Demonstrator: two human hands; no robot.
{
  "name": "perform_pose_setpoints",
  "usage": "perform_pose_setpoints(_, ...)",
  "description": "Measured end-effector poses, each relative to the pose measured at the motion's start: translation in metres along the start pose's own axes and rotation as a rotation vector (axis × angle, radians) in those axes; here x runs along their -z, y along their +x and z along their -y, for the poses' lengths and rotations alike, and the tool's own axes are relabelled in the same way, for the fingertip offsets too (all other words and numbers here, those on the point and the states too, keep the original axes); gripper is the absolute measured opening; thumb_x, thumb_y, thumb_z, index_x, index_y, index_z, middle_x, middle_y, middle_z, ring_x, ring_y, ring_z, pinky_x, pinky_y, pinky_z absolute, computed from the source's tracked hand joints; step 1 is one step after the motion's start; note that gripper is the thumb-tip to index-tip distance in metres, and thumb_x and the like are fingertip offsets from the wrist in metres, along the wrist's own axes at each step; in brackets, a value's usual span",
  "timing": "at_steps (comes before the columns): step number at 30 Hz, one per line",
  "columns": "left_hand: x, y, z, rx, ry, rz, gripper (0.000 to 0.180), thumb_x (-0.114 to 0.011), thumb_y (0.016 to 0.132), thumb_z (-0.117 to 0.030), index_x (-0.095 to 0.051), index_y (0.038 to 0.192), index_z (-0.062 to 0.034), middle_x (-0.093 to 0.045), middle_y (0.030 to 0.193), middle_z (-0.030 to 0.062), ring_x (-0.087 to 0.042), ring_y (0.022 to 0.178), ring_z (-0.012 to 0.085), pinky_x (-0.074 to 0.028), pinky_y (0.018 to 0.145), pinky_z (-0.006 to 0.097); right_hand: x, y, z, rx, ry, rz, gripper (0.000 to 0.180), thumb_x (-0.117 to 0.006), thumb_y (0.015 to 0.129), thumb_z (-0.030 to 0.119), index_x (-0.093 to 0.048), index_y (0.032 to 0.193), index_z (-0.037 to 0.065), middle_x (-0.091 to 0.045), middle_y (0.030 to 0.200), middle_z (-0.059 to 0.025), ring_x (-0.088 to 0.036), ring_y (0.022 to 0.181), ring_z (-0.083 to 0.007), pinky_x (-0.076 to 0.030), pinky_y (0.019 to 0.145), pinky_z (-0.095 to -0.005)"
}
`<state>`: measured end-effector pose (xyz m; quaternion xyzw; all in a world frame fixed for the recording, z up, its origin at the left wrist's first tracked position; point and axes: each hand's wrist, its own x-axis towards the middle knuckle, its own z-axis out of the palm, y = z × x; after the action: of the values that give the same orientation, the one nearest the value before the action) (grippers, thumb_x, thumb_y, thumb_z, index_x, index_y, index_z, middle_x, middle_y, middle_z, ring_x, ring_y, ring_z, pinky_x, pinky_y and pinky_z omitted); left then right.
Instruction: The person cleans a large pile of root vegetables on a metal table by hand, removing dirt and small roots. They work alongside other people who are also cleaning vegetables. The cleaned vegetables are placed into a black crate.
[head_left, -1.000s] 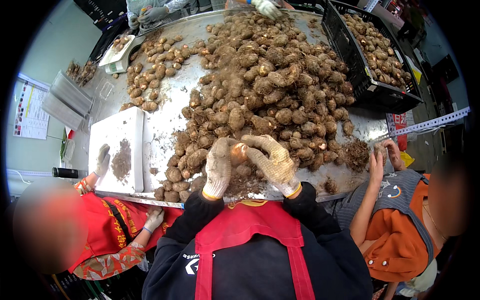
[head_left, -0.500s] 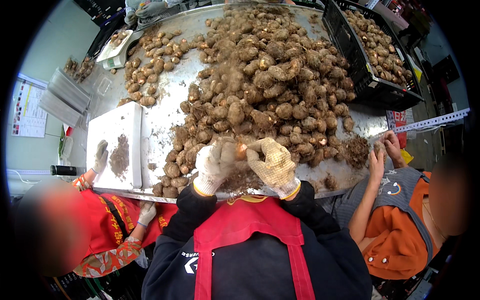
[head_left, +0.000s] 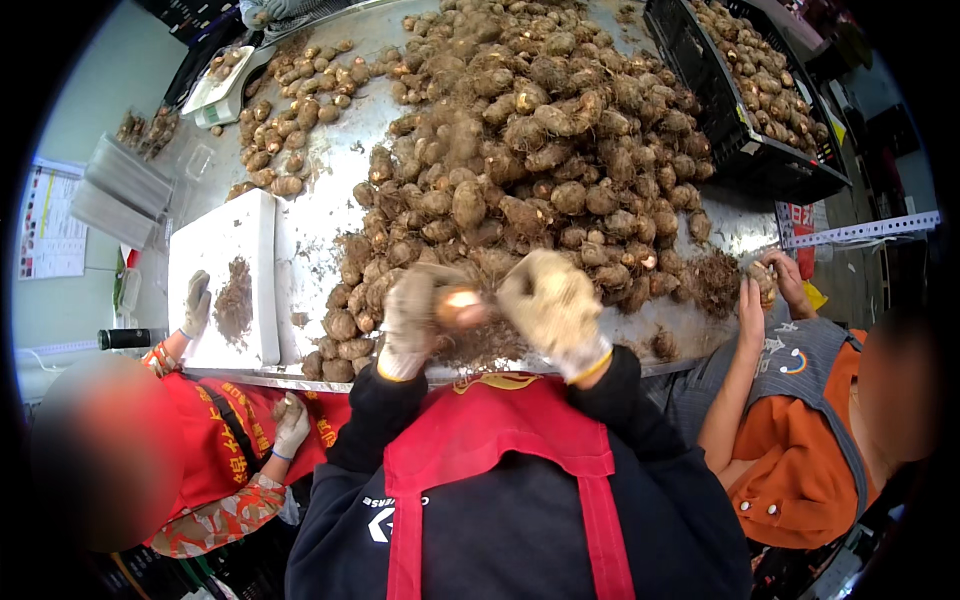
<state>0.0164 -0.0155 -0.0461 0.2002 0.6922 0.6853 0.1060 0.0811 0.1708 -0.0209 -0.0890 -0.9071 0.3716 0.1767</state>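
Close to the table's near edge, my left hand (head_left: 408, 318) in a soiled light glove grips a taro (head_left: 460, 307) whose pale, bare end faces right. My right hand (head_left: 553, 308), in a cream knitted glove, is just right of that taro with its fingers curled. It is smeared by motion, and whatever its fingers hold is hidden. Under and between the hands lies dark root fibre and dirt (head_left: 490, 345). Right beyond them rises a big heap of hairy brown taros (head_left: 545, 150).
A white foam board (head_left: 258, 290) with brown scraps lies at left, near a co-worker's gloved hand (head_left: 198, 300). Behind it are loose taros (head_left: 270, 135) and a scale (head_left: 218, 92). A black crate (head_left: 745, 150) of taros stands far right. Another co-worker's hands (head_left: 765, 290) hold a taro.
My right hand has shifted right, slightly away from the taro, and turned. The taro in my left hand now shows its pale end. The view has shifted slightly.
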Motion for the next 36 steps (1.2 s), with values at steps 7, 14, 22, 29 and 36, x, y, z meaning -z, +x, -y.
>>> perform_pose_setpoints(7, 0.006, 0.001, -0.008, 0.128, 0.001, -0.104, 0.024, -0.060, 0.091, -0.026, -0.065, 0.098, -0.0036, -0.067, 0.091, 0.0111, -0.066, 0.080, 0.0229, -0.053, 0.071, 0.033, 0.020, 0.001, -0.012, -0.267, 0.283, 0.303, 0.028, -0.066, 0.089, 0.024, -0.066, 0.105, 0.001, -0.066, 0.091, -0.0208, -0.066, 0.085, -0.0338, -0.052, 0.075, -0.0398)
perform_pose_setpoints(14, -0.004, 0.004, -0.012, 0.052, 0.423, -0.078, 0.043, -0.059, 0.088, -0.045, -0.064, 0.101, -0.0043, -0.066, 0.091, 0.0088, -0.066, 0.079, 0.0223, -0.053, 0.065, 0.031, 0.033, 0.011, 0.019, 0.039, 0.384, 0.216, 0.029, -0.067, 0.088, 0.013, -0.065, 0.114, 0.001, -0.066, 0.103, -0.0177, -0.065, 0.095, -0.0325, -0.052, 0.081, -0.0382)
perform_pose_setpoints(22, -0.003, 0.008, -0.009, -0.249, 0.598, -0.002, 0.024, -0.069, 0.079, -0.011, -0.064, 0.102, -0.0048, -0.065, 0.093, 0.0132, -0.066, 0.080, 0.0313, -0.053, 0.068, 0.037, 0.009, 0.006, 0.016, 0.199, 0.237, 0.052, 0.010, -0.069, 0.082, 0.005, -0.066, 0.091, 0.002, -0.067, 0.086, -0.0133, -0.066, 0.076, -0.0296, -0.052, 0.068, -0.0362)
perform_pose_setpoints(29, -0.003, 0.007, -0.006, -0.242, 0.462, -0.007, 0.030, -0.076, 0.076, -0.011, -0.064, 0.102, -0.0048, -0.067, 0.093, 0.0114, -0.068, 0.086, 0.0267, -0.054, 0.072, 0.034, 0.001, 0.002, -0.029, -0.196, 0.141, 0.255, 0.026, -0.066, 0.088, 0.026, -0.068, 0.099, 0.003, -0.069, 0.098, -0.0155, -0.067, 0.091, -0.0315, -0.053, 0.077, -0.0418)
perform_pose_setpoints(36, -0.010, -0.003, 0.023, -0.033, 0.247, -0.126, 0.020, -0.070, 0.086, -0.012, -0.064, 0.104, -0.0055, -0.068, 0.095, 0.0104, -0.068, 0.082, 0.0238, -0.054, 0.070, 0.032, 0.016, 0.011, -0.005, 0.086, 0.340, 0.136, 0.033, -0.068, 0.085, 0.007, -0.064, 0.117, 0.002, -0.065, 0.106, -0.0155, -0.066, 0.093, -0.0298, -0.052, 0.081, -0.0374)
